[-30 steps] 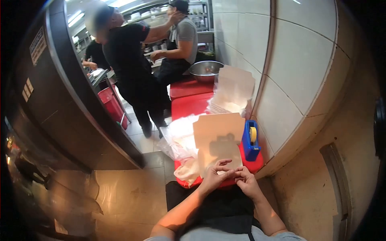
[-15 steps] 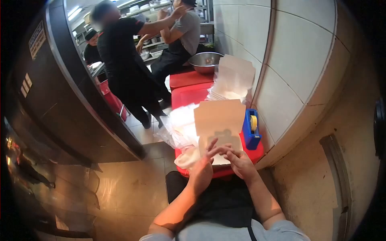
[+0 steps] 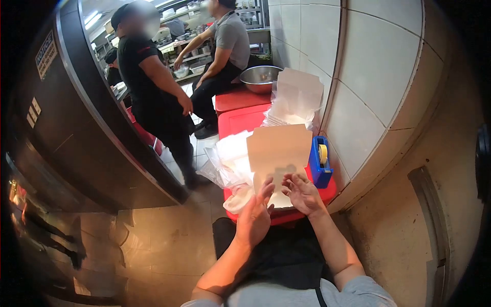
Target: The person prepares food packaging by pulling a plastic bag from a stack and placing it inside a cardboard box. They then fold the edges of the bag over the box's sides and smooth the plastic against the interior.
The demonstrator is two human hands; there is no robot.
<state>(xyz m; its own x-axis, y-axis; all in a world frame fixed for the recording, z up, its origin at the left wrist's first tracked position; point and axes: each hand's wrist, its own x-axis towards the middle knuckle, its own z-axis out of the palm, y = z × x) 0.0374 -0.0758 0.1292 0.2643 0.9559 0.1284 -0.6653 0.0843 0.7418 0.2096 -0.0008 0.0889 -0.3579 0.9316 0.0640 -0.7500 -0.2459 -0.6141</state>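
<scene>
My left hand is raised over the near edge of the red lid, fingers extended and nothing in it. Facing it, my right hand hovers with its fingers loosely bent and apart, also holding nothing. A gap separates the two hands. Just beyond them stands an unfolded cardboard box, its flap upright and its lower part partly covered by my fingers. Left of the box lie white sheets in clear plastic and a crumpled whitish cloth-like piece.
A blue tape dispenser stands at the right by the tiled wall. Behind the box are stacked cardboard boxes and a metal bowl. One person in black stands in the passage; another in grey sits farther back.
My hands were touching at the fingers and have now come apart. The person in black has lowered an outstretched arm and turned; the seated person's raised arm has come down.
</scene>
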